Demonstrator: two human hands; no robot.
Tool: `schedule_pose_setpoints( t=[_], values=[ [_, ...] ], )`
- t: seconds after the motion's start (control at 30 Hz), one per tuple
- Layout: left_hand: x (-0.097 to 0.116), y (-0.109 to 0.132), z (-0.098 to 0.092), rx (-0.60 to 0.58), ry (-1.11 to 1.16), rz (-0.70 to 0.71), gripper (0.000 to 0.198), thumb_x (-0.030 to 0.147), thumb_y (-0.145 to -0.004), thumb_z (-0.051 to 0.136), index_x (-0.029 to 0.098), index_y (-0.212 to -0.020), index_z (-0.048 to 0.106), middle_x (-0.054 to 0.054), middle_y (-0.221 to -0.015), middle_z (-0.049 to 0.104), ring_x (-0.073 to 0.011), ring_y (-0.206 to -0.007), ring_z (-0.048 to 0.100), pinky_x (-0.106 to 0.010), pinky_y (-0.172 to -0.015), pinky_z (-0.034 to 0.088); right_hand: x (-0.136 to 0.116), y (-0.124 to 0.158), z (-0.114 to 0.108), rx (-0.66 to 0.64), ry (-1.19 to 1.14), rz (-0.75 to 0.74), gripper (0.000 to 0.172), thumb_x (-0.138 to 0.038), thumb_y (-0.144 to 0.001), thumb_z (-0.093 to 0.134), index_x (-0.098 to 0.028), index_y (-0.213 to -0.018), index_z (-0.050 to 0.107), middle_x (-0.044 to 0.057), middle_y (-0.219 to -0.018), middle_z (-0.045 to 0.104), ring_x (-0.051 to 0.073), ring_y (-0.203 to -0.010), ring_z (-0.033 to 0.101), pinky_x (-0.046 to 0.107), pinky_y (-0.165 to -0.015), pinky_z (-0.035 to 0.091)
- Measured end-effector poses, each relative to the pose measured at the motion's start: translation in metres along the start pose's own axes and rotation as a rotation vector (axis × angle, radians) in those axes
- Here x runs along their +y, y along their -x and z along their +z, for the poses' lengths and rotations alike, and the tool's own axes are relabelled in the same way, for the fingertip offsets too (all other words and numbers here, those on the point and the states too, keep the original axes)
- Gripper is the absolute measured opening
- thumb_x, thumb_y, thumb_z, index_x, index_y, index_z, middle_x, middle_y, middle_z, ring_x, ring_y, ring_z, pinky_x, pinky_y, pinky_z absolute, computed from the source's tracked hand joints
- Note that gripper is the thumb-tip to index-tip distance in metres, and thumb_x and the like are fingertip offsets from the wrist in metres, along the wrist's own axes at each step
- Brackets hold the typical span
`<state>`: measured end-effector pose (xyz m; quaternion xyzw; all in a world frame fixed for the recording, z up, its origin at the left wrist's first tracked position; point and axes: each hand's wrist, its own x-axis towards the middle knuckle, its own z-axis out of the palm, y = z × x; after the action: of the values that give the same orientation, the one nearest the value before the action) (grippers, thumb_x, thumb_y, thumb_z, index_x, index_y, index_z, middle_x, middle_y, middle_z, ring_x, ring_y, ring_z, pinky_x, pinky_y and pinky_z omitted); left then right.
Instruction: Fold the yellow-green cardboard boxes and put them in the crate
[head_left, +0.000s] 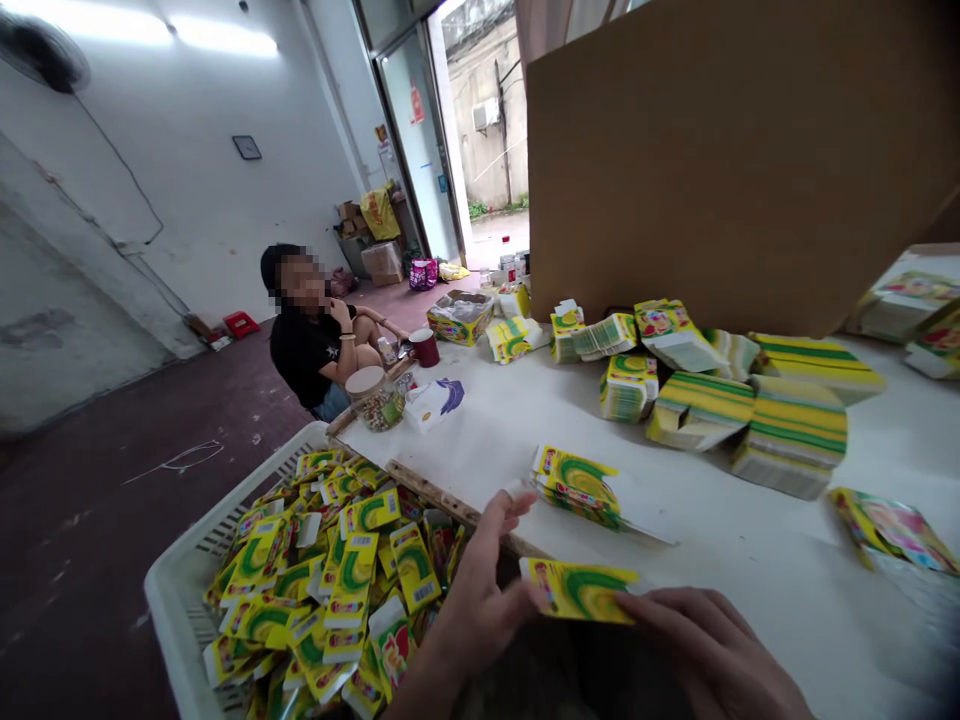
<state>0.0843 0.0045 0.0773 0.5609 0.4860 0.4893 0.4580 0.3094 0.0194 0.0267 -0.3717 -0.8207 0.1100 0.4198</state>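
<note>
In front of me, just off the table's near edge, is a small yellow-and-green carton (581,590). My right hand (712,640) pinches its right end. At its left end is my left hand (480,590), thumb pressed on the carton and index finger raised apart from it; the fingers beneath are hidden. Just beyond, a short stack of flat yellow cartons (577,485) lies on the white table (480,440). To the left, a white plastic basket (169,610) is heaped with yellow cartons (352,580), several with barcodes showing.
Bundles of flat cartons (795,425) lie at the table's right, before a large cardboard sheet (705,170). A lidded jar (373,400), tissue pack (435,403) and red mug (425,347) stand at the far left edge. Another person (307,340) sits beyond them.
</note>
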Motion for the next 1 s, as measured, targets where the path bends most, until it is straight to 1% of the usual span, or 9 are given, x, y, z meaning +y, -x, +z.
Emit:
schedule_pose_setpoints(
  t=[0.07,0.17,0.23,0.33,0.47,0.53,0.67,0.87,1.0],
  values=[
    [0.009,0.001,-0.005,-0.219,-0.249,-0.080,0.109,0.053,-0.045,0.088,0.018,-0.137,0.041,-0.015,-0.135,0.050,-0.0363,-0.123,0.046,-0.046,-0.105,0.037,-0.003,-0.005,-0.004,-0.076,0.070,-0.181,0.024,-0.029,-0.086,0.060,-0.032,-0.109,0.068,-0.001,-0.084,0.072,0.014,-0.073,0.067,0.020,-0.069,0.054],
    [0.003,0.002,0.003,-0.444,-0.353,-0.164,0.084,0.043,-0.046,0.088,0.020,-0.120,0.055,-0.007,-0.109,0.064,-0.0299,-0.098,0.060,-0.038,-0.086,0.049,-0.013,-0.003,0.000,-0.046,0.125,-0.243,0.035,-0.036,-0.083,0.064,-0.034,-0.118,0.063,0.000,-0.094,0.071,0.019,-0.085,0.066,0.030,-0.087,0.050],
    [-0.006,0.004,0.011,-0.399,-0.308,-0.178,0.070,0.040,-0.056,0.084,0.022,-0.116,0.055,-0.004,-0.105,0.066,-0.0261,-0.094,0.062,-0.034,-0.083,0.050,-0.016,0.006,0.006,0.102,0.135,-0.037,0.053,-0.037,-0.083,0.062,-0.031,-0.134,0.050,0.006,-0.118,0.065,0.025,-0.106,0.061,0.039,-0.097,0.045],
    [-0.018,0.011,0.021,-0.249,-0.351,-0.153,0.088,0.039,-0.053,0.085,0.021,-0.128,0.044,-0.007,-0.116,0.062,-0.0282,-0.104,0.059,-0.037,-0.090,0.047,-0.016,0.025,0.015,0.194,-0.089,0.463,0.068,-0.046,-0.085,0.055,-0.021,-0.145,0.035,0.012,-0.142,0.047,0.031,-0.126,0.048,0.044,-0.101,0.044],
    [-0.029,0.022,0.033,-0.272,-0.390,-0.084,0.096,0.037,-0.054,0.084,0.021,-0.134,0.035,-0.009,-0.119,0.061,-0.0293,-0.104,0.060,-0.040,-0.091,0.048,-0.017,0.033,0.029,0.106,-0.533,1.068,0.055,-0.064,-0.079,0.052,-0.018,-0.103,0.069,0.011,-0.114,0.069,0.032,-0.112,0.061,0.039,-0.093,0.052],
    [-0.031,0.026,0.037,-0.254,-0.402,-0.038,0.091,0.033,-0.056,0.082,0.022,-0.132,0.035,-0.009,-0.120,0.060,-0.0290,-0.105,0.060,-0.040,-0.091,0.049,-0.021,0.026,0.032,0.070,-0.722,1.173,0.051,-0.065,-0.074,0.058,-0.019,-0.093,0.072,0.010,-0.105,0.073,0.032,-0.107,0.063,0.037,-0.092,0.054],
    [-0.032,0.029,0.041,-0.227,-0.420,0.004,0.074,0.025,-0.057,0.076,0.023,-0.122,0.040,-0.007,-0.110,0.063,-0.0280,-0.097,0.063,-0.039,-0.083,0.052,-0.032,0.008,0.032,0.039,-0.923,1.041,0.055,-0.056,-0.080,0.059,-0.019,-0.121,0.063,0.010,-0.120,0.068,0.029,-0.115,0.061,0.037,-0.098,0.049],
    [-0.051,0.020,0.041,-0.336,-0.505,-0.021,0.064,0.029,-0.061,0.069,0.019,-0.116,0.039,-0.008,-0.100,0.063,-0.0269,-0.083,0.062,-0.037,-0.070,0.051,-0.027,0.024,0.046,-0.117,-0.584,0.553,0.055,-0.042,-0.088,0.051,-0.022,-0.139,0.048,0.009,-0.145,0.047,0.026,-0.132,0.047,0.036,-0.108,0.039],
    [-0.057,0.015,0.042,-0.362,-0.719,0.063,0.043,0.028,-0.064,0.065,0.018,-0.103,0.051,-0.013,-0.107,0.058,-0.0343,-0.103,0.053,-0.043,-0.087,0.046,-0.014,0.034,0.054,-0.126,-0.360,0.348,0.044,-0.027,-0.094,0.039,-0.026,-0.135,0.053,0.005,-0.148,0.043,0.023,-0.133,0.045,0.034,-0.107,0.042]
  ],
)
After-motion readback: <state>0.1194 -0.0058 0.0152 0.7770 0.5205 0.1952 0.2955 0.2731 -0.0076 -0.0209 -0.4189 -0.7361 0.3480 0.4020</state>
